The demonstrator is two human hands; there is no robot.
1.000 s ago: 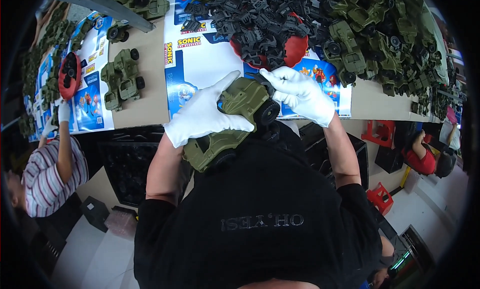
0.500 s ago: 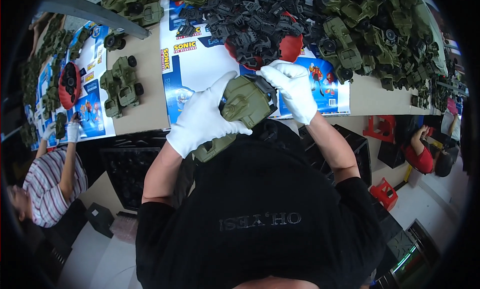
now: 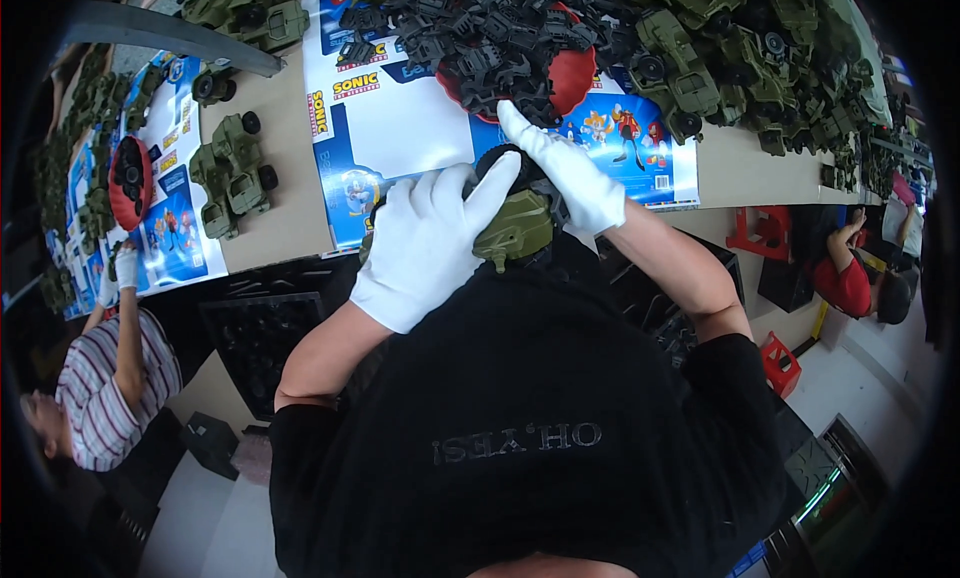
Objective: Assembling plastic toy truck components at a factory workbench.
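Observation:
Both my hands wear white gloves and have an olive-green toy vehicle (image 3: pixel 520 228) between them, close in front of my chest. My left hand (image 3: pixel 425 243) covers its left part, with the fingers wrapped over it. On the right side my right hand (image 3: pixel 575 178) closes around the toy, its thumb stretched away from me. A black wheel (image 3: pixel 497 164) shows between the hands at the vehicle's far end. Much of the toy is hidden under the gloves. Just beyond my hands, a red bowl (image 3: pixel 574 81) is heaped with dark grey plastic parts (image 3: pixel 490 38).
Olive toy vehicles (image 3: pixel 690 63) are piled at the right, and another vehicle (image 3: pixel 232 176) stands at the left. Printed sheets (image 3: pixel 400 128) cover the table. A grey metal bar (image 3: pixel 170 33) crosses the upper left. A co-worker in a striped shirt (image 3: pixel 120 388) works at the left.
The vehicle has been turned, so a wheel now shows at its far end. My left hand has shifted over it, and my right hand has gone from a pinch to its side.

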